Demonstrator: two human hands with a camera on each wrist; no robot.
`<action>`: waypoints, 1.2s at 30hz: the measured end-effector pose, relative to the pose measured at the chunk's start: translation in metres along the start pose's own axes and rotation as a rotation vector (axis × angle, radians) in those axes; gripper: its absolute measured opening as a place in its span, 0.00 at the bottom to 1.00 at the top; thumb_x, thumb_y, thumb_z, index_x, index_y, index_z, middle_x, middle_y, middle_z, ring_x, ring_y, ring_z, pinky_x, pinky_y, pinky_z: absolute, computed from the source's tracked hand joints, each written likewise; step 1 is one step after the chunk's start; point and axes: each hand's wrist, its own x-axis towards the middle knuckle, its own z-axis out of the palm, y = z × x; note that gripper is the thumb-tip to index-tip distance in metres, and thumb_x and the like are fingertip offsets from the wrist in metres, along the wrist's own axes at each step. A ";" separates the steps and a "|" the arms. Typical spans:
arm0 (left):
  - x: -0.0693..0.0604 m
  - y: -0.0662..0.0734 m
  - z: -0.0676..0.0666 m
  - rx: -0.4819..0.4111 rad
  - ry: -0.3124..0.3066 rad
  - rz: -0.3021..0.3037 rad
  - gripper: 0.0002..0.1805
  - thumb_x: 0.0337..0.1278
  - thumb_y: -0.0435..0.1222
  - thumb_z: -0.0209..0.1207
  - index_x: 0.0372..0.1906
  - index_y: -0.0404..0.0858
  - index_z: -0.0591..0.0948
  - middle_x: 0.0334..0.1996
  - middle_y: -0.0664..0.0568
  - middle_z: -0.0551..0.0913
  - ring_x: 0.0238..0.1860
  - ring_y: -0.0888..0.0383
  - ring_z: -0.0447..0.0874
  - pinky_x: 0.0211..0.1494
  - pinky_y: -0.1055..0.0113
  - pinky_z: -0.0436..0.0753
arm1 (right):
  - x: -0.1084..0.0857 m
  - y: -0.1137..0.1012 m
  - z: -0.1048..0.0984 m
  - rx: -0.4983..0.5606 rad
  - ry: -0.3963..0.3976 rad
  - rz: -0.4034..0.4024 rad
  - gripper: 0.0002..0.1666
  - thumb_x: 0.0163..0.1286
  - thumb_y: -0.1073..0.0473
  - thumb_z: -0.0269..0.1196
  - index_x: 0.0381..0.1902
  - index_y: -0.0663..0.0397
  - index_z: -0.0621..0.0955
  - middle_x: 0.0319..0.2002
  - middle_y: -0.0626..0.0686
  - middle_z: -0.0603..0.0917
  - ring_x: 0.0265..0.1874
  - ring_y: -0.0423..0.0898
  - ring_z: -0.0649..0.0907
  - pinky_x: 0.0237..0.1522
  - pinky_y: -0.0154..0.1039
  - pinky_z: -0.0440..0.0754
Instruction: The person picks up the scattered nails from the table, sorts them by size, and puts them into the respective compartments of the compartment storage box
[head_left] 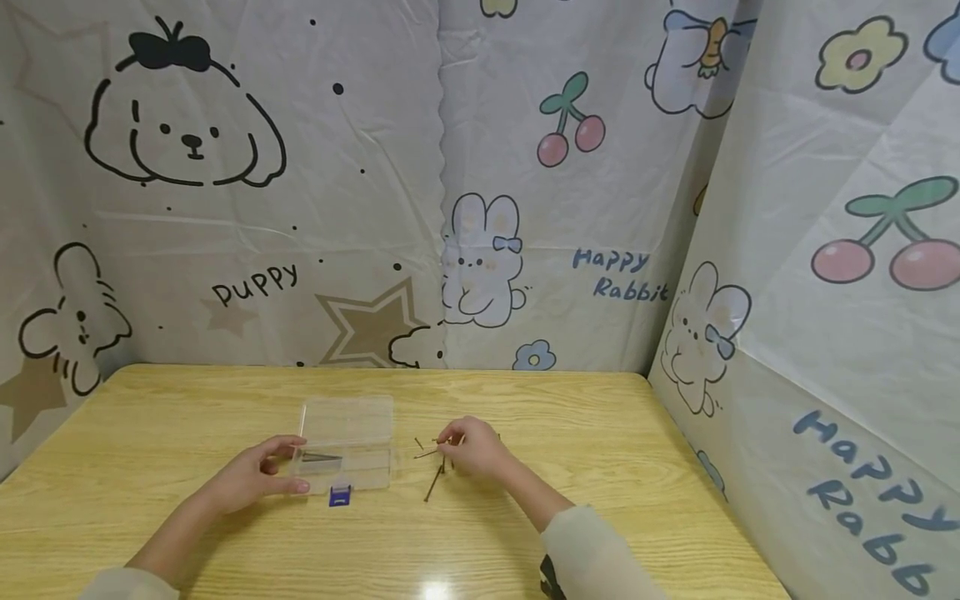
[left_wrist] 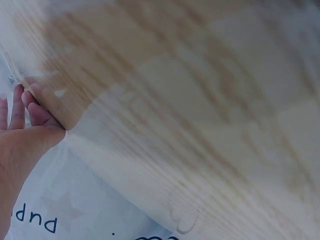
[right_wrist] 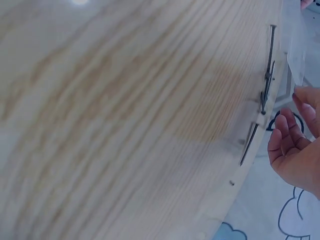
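Note:
A clear plastic box (head_left: 378, 479) with a blue latch (head_left: 340, 496) stands with its lid (head_left: 348, 419) laid back. A few dark nails (head_left: 321, 457) lie inside, on the left of its front half. My left hand (head_left: 258, 471) grips the box's left side, thumb at the front corner and fingers farther back. To the right of the box, my right hand (head_left: 476, 447) has thumb and fingertips together, pinching what looks like a thin nail (head_left: 425, 455). Beneath it lie several loose nails (head_left: 433, 483), also seen as long nails (right_wrist: 270, 55) in the right wrist view.
The wood-grain table (head_left: 360, 550) meets a printed cloth (head_left: 375, 208) at its back and right side. A small dark object (head_left: 551, 577) shows beside the right sleeve (head_left: 600, 554) near the front.

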 end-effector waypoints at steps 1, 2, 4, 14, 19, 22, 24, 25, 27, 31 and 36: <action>0.000 0.000 0.000 0.000 0.000 -0.004 0.42 0.47 0.48 0.67 0.66 0.36 0.65 0.60 0.30 0.69 0.54 0.43 0.70 0.53 0.49 0.73 | -0.001 0.002 -0.001 0.009 0.002 0.011 0.06 0.65 0.56 0.62 0.36 0.50 0.84 0.32 0.47 0.77 0.30 0.40 0.73 0.28 0.32 0.71; 0.000 0.000 0.000 0.001 0.000 -0.007 0.42 0.47 0.48 0.67 0.66 0.36 0.65 0.60 0.30 0.69 0.54 0.42 0.70 0.53 0.48 0.73 | -0.001 0.003 -0.002 0.022 0.003 0.021 0.06 0.65 0.56 0.61 0.36 0.51 0.84 0.32 0.47 0.77 0.30 0.40 0.73 0.29 0.33 0.70; 0.000 0.000 0.001 0.001 -0.003 -0.008 0.42 0.47 0.48 0.67 0.66 0.36 0.64 0.60 0.30 0.69 0.54 0.42 0.71 0.53 0.48 0.73 | -0.003 0.007 -0.005 0.043 0.007 0.042 0.06 0.65 0.56 0.61 0.36 0.51 0.84 0.32 0.48 0.77 0.31 0.41 0.72 0.29 0.34 0.70; 0.000 -0.001 0.000 -0.003 -0.006 0.003 0.42 0.48 0.48 0.67 0.66 0.35 0.64 0.60 0.29 0.68 0.54 0.41 0.71 0.52 0.48 0.74 | -0.004 0.016 -0.010 0.063 0.034 0.072 0.06 0.65 0.56 0.62 0.35 0.50 0.83 0.31 0.48 0.76 0.29 0.42 0.72 0.28 0.34 0.70; 0.001 -0.001 0.001 -0.007 -0.006 -0.005 0.42 0.47 0.48 0.67 0.66 0.36 0.64 0.60 0.30 0.68 0.53 0.44 0.70 0.52 0.52 0.73 | -0.005 0.015 -0.008 0.049 0.011 0.050 0.06 0.65 0.57 0.62 0.34 0.51 0.84 0.30 0.48 0.76 0.30 0.41 0.72 0.29 0.33 0.70; 0.001 -0.003 0.001 -0.003 -0.004 0.006 0.42 0.47 0.48 0.67 0.66 0.35 0.64 0.60 0.30 0.69 0.52 0.44 0.71 0.51 0.53 0.74 | -0.006 0.015 -0.005 0.035 -0.006 0.037 0.05 0.64 0.57 0.62 0.34 0.51 0.84 0.29 0.47 0.75 0.30 0.40 0.71 0.29 0.32 0.70; 0.001 -0.004 0.001 -0.005 0.000 0.014 0.42 0.47 0.48 0.67 0.66 0.35 0.64 0.59 0.30 0.69 0.52 0.44 0.71 0.51 0.53 0.74 | -0.007 0.015 -0.004 0.027 -0.018 0.027 0.05 0.64 0.58 0.62 0.34 0.51 0.84 0.28 0.47 0.75 0.29 0.40 0.71 0.29 0.31 0.70; 0.001 -0.004 0.001 -0.006 0.000 0.022 0.42 0.48 0.47 0.67 0.66 0.35 0.64 0.59 0.30 0.69 0.53 0.43 0.72 0.51 0.52 0.75 | -0.008 0.015 -0.003 0.028 -0.025 0.021 0.05 0.64 0.58 0.62 0.34 0.52 0.83 0.28 0.47 0.75 0.29 0.40 0.71 0.28 0.31 0.70; 0.001 -0.004 0.001 -0.009 0.002 0.025 0.42 0.47 0.47 0.67 0.66 0.35 0.64 0.59 0.30 0.69 0.54 0.41 0.72 0.52 0.50 0.75 | -0.009 0.014 -0.002 0.026 -0.037 0.007 0.05 0.63 0.59 0.62 0.34 0.53 0.83 0.28 0.47 0.75 0.29 0.39 0.71 0.28 0.31 0.70; 0.000 -0.003 0.000 -0.010 -0.005 0.026 0.41 0.49 0.47 0.67 0.66 0.35 0.64 0.60 0.29 0.68 0.56 0.37 0.70 0.55 0.45 0.74 | -0.011 0.011 0.001 0.027 -0.076 -0.002 0.05 0.63 0.60 0.63 0.35 0.53 0.84 0.29 0.47 0.75 0.28 0.39 0.70 0.28 0.31 0.70; 0.000 -0.003 0.000 -0.002 0.000 0.019 0.42 0.48 0.48 0.67 0.66 0.36 0.64 0.60 0.30 0.69 0.55 0.40 0.71 0.54 0.47 0.74 | -0.010 0.010 0.005 0.024 -0.134 -0.014 0.05 0.61 0.59 0.65 0.35 0.51 0.84 0.24 0.45 0.74 0.24 0.37 0.70 0.25 0.29 0.69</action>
